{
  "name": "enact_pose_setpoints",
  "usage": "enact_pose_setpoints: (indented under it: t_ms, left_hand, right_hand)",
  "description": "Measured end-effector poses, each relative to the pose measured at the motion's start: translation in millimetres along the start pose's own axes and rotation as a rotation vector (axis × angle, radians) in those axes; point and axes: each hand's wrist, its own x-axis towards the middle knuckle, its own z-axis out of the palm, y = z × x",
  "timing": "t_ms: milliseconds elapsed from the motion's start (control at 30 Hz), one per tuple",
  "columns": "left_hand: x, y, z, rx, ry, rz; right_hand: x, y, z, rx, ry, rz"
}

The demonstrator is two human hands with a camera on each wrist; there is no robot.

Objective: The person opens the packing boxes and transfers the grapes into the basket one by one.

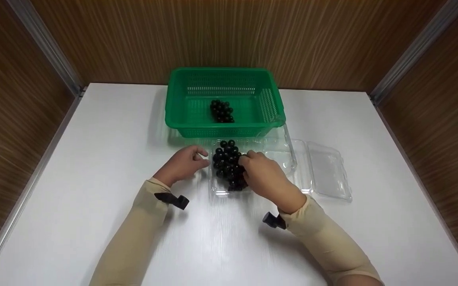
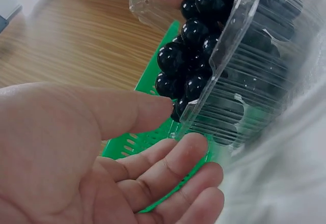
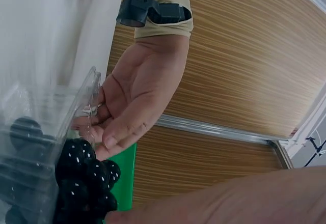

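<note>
A bunch of dark, shiny grapes (image 1: 227,163) lies in an open clear plastic clamshell box (image 1: 220,193) in the head view. My right hand (image 1: 264,174) has its fingers curled at the right side of the bunch and grips it; the fingertips are partly hidden there. By the box's left edge is my left hand (image 1: 185,165), thumb and fingers apart. The left wrist view shows the left hand (image 2: 127,152) with relaxed fingers around the box's corner, holding nothing; whether they touch the plastic I cannot tell.
Behind the box stands a green plastic basket (image 1: 177,107) with a smaller bunch of grapes (image 1: 221,111) inside. Clear plastic leans near the basket's front right corner. Farther right lies another clear lid (image 1: 329,171) on the white table (image 1: 105,159). Wood-grain panels (image 1: 229,35) enclose the table.
</note>
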Motion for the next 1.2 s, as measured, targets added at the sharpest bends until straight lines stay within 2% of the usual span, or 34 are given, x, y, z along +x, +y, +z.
enact_pose_setpoints:
  t_ms: [200,433,833,1033,1200]
  left_hand:
    - [0.4,3.8,-2.1,0.04,-0.049,-0.034]
    - [-0.3,0.5,1.0,0.082,-0.054,-0.015]
    - [-1.6,-4.0,3.7,0.074,-0.075,-0.009]
    - [0.5,-4.0,2.8,0.07,-0.104,-0.012]
    - [0.5,-3.0,2.9,0.075,-0.134,0.005]
  right_hand:
    - [3.1,8,-4,0.001,-0.002,-0.013]
    - [4.8,11,-1,-0.03,-0.057,0.025]
    - [4.7,9,7,-0.004,-0.035,-0.019]
    - [3.3,6,5,0.025,-0.068,-0.003]
    - [1.6,4,6,0.011,-0.085,-0.039]
